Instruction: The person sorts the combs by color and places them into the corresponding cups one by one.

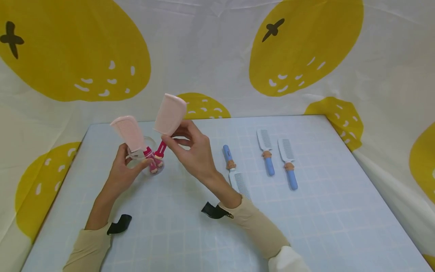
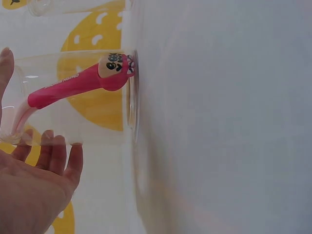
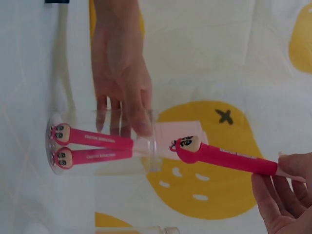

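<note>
On the left part of the table my left hand (image 1: 124, 172) grips a clear jar (image 3: 105, 168) near its mouth, thumb and fingers on opposite sides. Two pink combs (image 3: 100, 157) stand in it, handles down, each handle ending in a cartoon head; their pale pink heads (image 1: 128, 132) stick out of the top. My right hand (image 1: 195, 151) pinches another pink comb (image 1: 171, 113) where head meets handle. In the right wrist view, this comb's dark pink handle (image 3: 234, 160) points at the jar mouth, its end just outside it.
Several blue combs lie right of my hands: one (image 1: 239, 185) partly behind my right forearm, two others (image 1: 268, 166) (image 1: 290, 177) farther right. Another clear jar (image 1: 149, 141) stands behind the gripped one. A patterned curtain (image 1: 204, 45) hangs behind the table (image 1: 323, 226).
</note>
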`<move>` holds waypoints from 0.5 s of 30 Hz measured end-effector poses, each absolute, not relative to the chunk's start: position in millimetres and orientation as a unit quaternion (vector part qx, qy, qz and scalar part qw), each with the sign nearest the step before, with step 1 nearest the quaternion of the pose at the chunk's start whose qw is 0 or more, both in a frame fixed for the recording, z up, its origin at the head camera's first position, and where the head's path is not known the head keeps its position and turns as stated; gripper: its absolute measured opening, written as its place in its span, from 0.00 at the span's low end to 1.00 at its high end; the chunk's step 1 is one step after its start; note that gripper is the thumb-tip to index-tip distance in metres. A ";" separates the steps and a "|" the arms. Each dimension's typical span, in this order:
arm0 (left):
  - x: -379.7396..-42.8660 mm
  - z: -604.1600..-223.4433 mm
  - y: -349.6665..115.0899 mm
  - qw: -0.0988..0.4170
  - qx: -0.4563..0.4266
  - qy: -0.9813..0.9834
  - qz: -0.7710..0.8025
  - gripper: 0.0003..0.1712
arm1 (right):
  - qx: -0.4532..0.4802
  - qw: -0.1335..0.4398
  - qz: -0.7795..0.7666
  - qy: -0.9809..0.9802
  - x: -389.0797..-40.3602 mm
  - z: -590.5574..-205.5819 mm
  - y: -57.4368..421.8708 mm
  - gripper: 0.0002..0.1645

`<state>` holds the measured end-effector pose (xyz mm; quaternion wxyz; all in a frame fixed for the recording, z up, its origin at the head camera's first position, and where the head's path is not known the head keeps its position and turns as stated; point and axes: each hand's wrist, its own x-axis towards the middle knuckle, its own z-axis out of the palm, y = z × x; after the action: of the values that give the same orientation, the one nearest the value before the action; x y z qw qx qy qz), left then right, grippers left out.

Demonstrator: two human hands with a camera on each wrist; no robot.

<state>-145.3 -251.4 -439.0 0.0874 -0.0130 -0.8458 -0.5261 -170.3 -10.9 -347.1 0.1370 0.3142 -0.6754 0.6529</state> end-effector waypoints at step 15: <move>-146.5 -439.2 -251.2 0.087 -0.014 -0.838 -0.538 0.50 | 0.311 0.145 0.674 -0.654 -176.2 -359.0 -41.7 0.24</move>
<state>-146.5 -251.2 -439.2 0.0872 -0.0139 -0.8382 -0.5382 -176.2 -41.7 -359.0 0.1447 0.3106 -0.6544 0.6740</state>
